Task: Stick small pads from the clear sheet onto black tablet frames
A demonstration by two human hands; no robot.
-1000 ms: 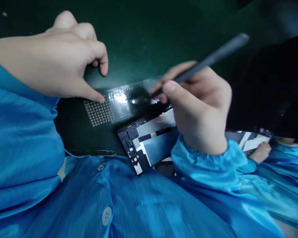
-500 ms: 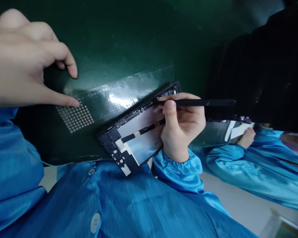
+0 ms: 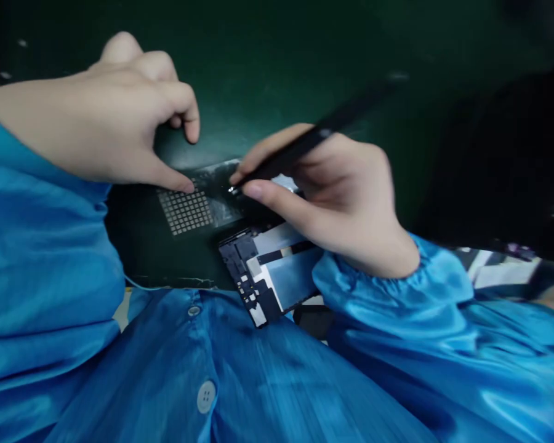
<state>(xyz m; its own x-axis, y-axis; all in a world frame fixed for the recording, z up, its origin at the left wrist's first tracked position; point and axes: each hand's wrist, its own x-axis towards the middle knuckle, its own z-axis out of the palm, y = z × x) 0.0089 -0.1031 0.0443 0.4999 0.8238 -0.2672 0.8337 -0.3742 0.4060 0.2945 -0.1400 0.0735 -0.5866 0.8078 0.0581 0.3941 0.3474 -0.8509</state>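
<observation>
**Black stylus pinched over a clear film on a green work mat**

Right hand: closed on the stylus between thumb and index finger, remaining fingers curled behind. Shaft angled up and away; tip at the film's glossy strip, though blur hides whether it touches. Left hand: empty and half-curled, reaching in from the blue smock sleeve, thumb tip resting on the film at the edge of its grid of small squares. A tablet display panel with black-taped edges lies on the mat just below the film, beside the right wrist. Compared with half a second earlier, the right hand has moved off the panel's upper edge onto the film, and the stylus, then level, now tilts. Left hand nearly unchanged.
</observation>
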